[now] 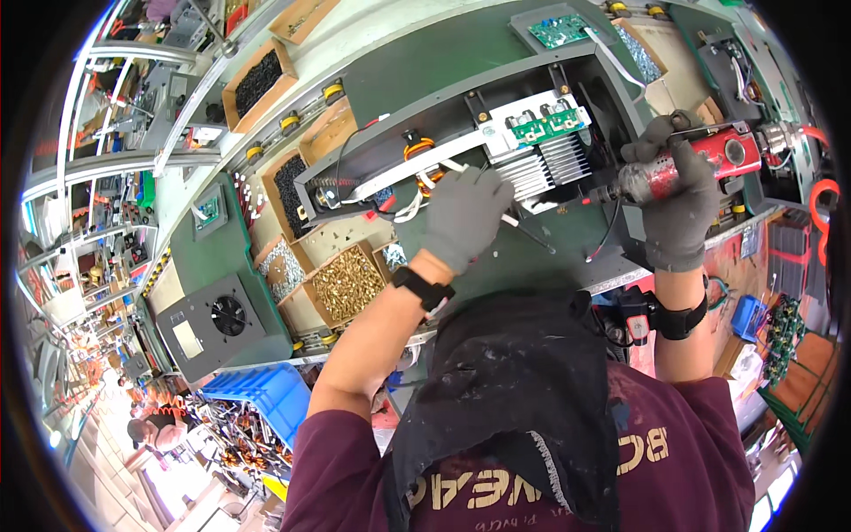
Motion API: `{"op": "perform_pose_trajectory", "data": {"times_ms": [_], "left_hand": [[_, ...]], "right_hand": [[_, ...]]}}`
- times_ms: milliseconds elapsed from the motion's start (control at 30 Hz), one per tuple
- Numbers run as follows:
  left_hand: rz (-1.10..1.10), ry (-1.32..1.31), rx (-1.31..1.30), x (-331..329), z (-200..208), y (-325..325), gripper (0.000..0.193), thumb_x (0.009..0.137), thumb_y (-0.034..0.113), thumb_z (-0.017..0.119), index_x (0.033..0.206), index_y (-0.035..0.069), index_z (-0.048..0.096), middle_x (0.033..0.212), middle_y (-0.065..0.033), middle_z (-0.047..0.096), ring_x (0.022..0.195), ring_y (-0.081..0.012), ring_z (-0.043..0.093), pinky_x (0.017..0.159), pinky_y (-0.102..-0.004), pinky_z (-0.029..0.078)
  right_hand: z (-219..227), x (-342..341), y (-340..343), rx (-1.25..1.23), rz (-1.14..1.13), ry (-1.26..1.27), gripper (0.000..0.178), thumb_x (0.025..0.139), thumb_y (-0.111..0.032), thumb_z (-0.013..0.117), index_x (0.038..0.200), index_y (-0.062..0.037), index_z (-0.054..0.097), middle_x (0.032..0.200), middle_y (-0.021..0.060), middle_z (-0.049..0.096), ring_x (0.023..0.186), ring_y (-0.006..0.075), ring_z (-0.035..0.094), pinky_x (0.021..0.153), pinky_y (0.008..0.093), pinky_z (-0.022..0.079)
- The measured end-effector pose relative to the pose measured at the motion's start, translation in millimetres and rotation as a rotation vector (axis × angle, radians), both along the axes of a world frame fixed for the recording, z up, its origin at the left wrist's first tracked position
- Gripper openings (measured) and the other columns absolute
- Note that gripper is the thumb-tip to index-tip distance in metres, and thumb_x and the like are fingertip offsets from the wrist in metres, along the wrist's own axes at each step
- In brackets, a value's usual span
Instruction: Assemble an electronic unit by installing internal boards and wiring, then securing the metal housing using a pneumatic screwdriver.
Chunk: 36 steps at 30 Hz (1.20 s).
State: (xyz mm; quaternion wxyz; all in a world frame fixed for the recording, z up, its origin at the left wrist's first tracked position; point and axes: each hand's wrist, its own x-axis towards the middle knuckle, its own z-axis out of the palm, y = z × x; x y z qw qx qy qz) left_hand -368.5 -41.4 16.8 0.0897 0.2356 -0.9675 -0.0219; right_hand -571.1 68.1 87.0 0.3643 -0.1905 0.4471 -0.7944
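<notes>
My right hand, in a grey glove, is closed round a red power screwdriver whose bit points left toward the heat sink. A long dark metal housing lies open on the bench before me. Inside it are a silver finned heat sink, a green circuit board and a coil with orange windings. My left hand, also gloved, is curled at the housing's near edge, left of the fins. White pieces stick out on both sides of its fingers; what it grips is mostly hidden.
Left of the housing stand a cardboard tray of brass-coloured screws and trays of black parts. A dark panel with a fan lies at the left. Another circuit board sits behind. A blue crate stands below the bench.
</notes>
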Motion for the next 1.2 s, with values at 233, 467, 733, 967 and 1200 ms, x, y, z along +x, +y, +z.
{"op": "perform_pose_trajectory", "data": {"times_ms": [233,467,733,967,1200], "left_hand": [[-0.015,0.379,0.116,16,4,-7,0.024,0.057,0.014,0.070,0.079,0.019,0.063,0.064,0.0002,0.050,0.062,-0.0215,0.053,0.054,-0.0344,0.042],[0.013,0.403,0.121,14,7,-8,0.019,0.056,0.017,0.070,0.074,0.020,0.063,0.061,0.0005,0.048,0.059,-0.0212,0.052,0.051,-0.0348,0.041],[-0.087,0.449,-0.028,-10,18,-31,0.020,0.053,0.017,0.070,0.067,0.016,0.056,0.064,-0.0009,0.043,0.060,-0.0212,0.049,0.053,-0.0352,0.039],[0.242,0.546,0.098,-25,19,-36,0.021,0.058,0.012,0.072,0.068,0.013,0.054,0.069,-0.0034,0.047,0.055,-0.0235,0.052,0.046,-0.0356,0.041],[0.275,0.626,0.185,-23,14,-39,0.023,0.061,0.009,0.070,0.080,0.013,0.057,0.073,-0.0035,0.053,0.058,-0.0238,0.056,0.049,-0.0346,0.045]], "right_hand": [[-13,-10,3,-0.090,0.132,-0.422,0.024,0.086,-0.018,0.053,0.106,-0.0046,0.053,0.093,0.0080,0.063,0.078,0.0186,0.062,0.078,0.0394,0.052],[-20,-4,-2,-0.059,0.155,-0.562,0.024,0.086,-0.017,0.052,0.106,-0.0044,0.054,0.094,0.0092,0.064,0.079,0.0193,0.063,0.076,0.0393,0.054],[21,21,-23,0.154,0.092,0.472,0.032,0.082,-0.015,0.056,0.110,-0.0016,0.049,0.086,0.0114,0.057,0.074,0.0196,0.055,0.069,0.0348,0.048],[27,5,-60,0.091,0.039,0.926,0.035,0.080,-0.011,0.059,0.113,-0.0022,0.049,0.093,0.0113,0.058,0.081,0.0202,0.058,0.078,0.0389,0.051],[3,-3,-78,-0.137,0.217,0.304,0.035,0.082,-0.013,0.058,0.115,-0.0043,0.049,0.097,0.0103,0.058,0.085,0.0226,0.059,0.079,0.0404,0.051]]}}
